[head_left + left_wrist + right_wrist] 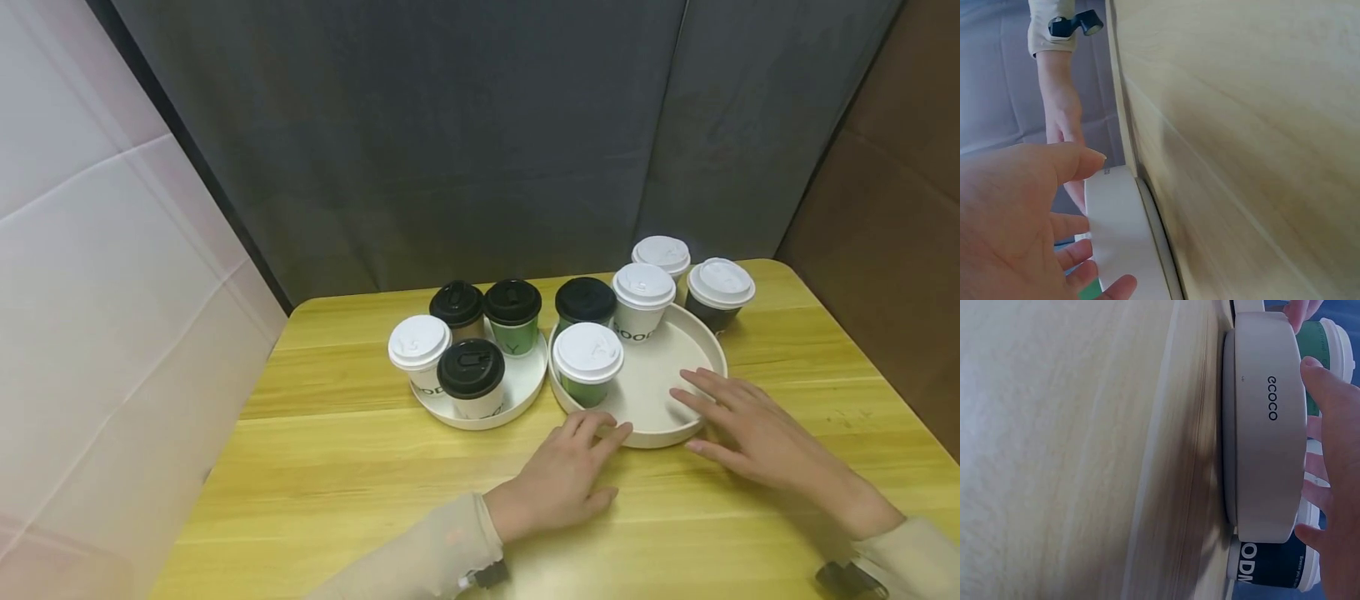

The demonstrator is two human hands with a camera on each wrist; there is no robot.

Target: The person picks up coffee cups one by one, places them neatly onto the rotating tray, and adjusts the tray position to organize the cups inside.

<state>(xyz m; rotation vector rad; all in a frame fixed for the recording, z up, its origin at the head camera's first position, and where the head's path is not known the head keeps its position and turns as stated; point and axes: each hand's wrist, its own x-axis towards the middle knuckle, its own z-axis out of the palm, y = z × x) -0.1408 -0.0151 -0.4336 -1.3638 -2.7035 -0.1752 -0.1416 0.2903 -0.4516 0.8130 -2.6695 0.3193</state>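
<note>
A round cream tray [663, 437] on the right carries a white-lidded green cup [588, 367], a black-lidded green cup [585, 300] and a white-lidded white cup [641, 304]. My left hand [566, 475] is at the tray's front left rim, fingers loosely bent. In the left wrist view its fingertips lie along the tray wall [1125, 231]; firm contact is hard to tell. Over the right rim my right hand [757, 433] is spread, holding nothing. The right wrist view shows "ecoco" printed on the tray wall [1266, 462], with the fingers [1317, 465] beside its upper edge.
A second round tray [480, 423] to the left holds several cups with black lids and a white-lidded cup [420, 354]. Beyond the right tray stand a white-lidded dark cup [718, 292] and another white-lidded cup [662, 254]. A dark curtain [450, 150] hangs behind the wooden table [337, 500].
</note>
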